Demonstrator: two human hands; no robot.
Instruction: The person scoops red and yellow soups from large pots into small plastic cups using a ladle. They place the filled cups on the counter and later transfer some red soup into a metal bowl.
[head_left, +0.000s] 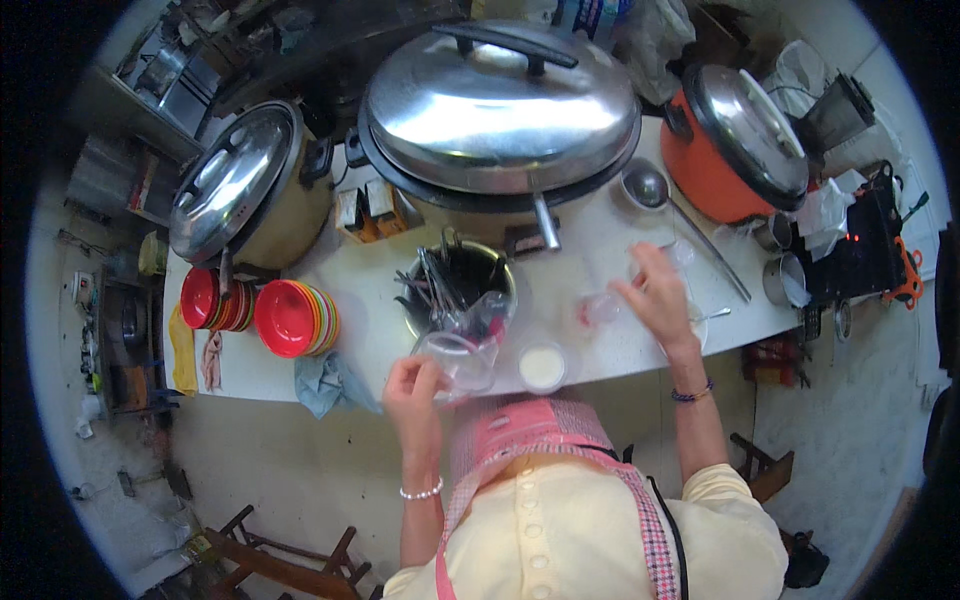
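My left hand holds a clear plastic cup or lid at the table's front edge; a clear plastic bag seems to lie around it. A clear cup of white liquid stands just right of it. Over the table to the right is my right hand, blurred, thumb and fingers bent; whether they hold anything is unclear. Left of that hand lies a small clear plastic piece with red marks, and beyond its fingers a clear round plastic piece. A pot of utensils stands behind my left hand.
Large lidded pots stand along the back: a steel-lidded one, a beige one and an orange one. A ladle lies at right. Stacked red bowls and a blue cloth are at left. A wooden chair stands below.
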